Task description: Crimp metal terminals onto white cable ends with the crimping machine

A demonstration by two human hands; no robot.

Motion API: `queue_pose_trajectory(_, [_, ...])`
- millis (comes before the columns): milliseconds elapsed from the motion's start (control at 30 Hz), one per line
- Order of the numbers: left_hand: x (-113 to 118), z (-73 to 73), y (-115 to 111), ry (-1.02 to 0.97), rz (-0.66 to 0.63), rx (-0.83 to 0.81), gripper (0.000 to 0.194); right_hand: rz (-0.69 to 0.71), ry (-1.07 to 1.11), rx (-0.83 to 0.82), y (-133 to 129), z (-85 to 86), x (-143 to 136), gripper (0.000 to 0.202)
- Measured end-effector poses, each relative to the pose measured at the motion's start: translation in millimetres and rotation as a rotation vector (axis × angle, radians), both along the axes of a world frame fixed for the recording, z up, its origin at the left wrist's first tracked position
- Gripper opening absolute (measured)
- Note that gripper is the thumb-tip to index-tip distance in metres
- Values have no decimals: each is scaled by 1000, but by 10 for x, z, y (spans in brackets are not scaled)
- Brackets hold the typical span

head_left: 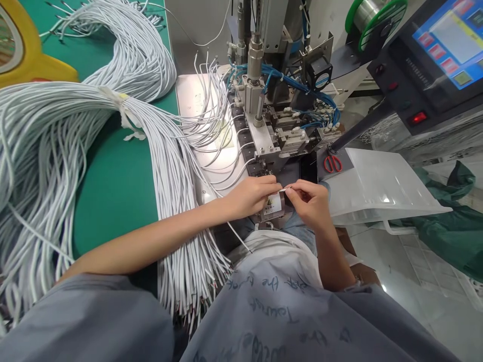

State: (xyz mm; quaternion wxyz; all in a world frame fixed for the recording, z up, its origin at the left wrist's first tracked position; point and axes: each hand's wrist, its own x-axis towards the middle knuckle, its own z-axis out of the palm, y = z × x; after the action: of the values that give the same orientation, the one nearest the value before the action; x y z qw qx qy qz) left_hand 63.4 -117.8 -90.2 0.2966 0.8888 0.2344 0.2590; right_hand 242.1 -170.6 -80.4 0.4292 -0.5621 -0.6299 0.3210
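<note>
Left hand [252,195] and right hand [308,198], two in all and both bare, meet fingertip to fingertip, each pinching one thin white cable [284,190] between thumb and finger. It sits in front of one metal machine [256,100], just above a single printed label [272,204] with a triangle. Blue, glossy tubes [290,80] wind round the machine's upright steel cylinder, and one square black fan [320,74] is mounted beside them. At least four smooth, round cables curve towards its left edge. Farther left, two thick bundles of white cables, one tied [173,176] with a pale strip and one curled [151,55], lie on the green bench [109,181]. To the right are one pair of red-handled scissors [332,163], one translucent plastic tray [392,181], one green-rimmed spool [373,12] of silvery wire and one lit screen [453,45].
</note>
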Motion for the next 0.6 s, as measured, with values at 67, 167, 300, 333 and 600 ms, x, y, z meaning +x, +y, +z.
queue_pose_trajectory(67, [6, -4, -8, 11, 17, -4, 32, -24, 28, 9, 11, -32, -25, 20])
queue_pose_trajectory(167, [27, -4, -38, -25, 45, -59, 30, -127, 143, 7, 6, -114, -134, 20])
queue_pose_trajectory(300, [29, -40, -33, 2, 75, -28, 29, -259, 92, 65, 23, -183, -239, 23])
queue_pose_trajectory(333, [21, -52, -23, 42, 84, 11, 28, -261, 33, 87, 35, -178, -230, 23])
queue_pose_trajectory(600, [-5, 57, -115, 355, -1, 65, 34, -176, -83, -90, 17, -112, -19, 17])
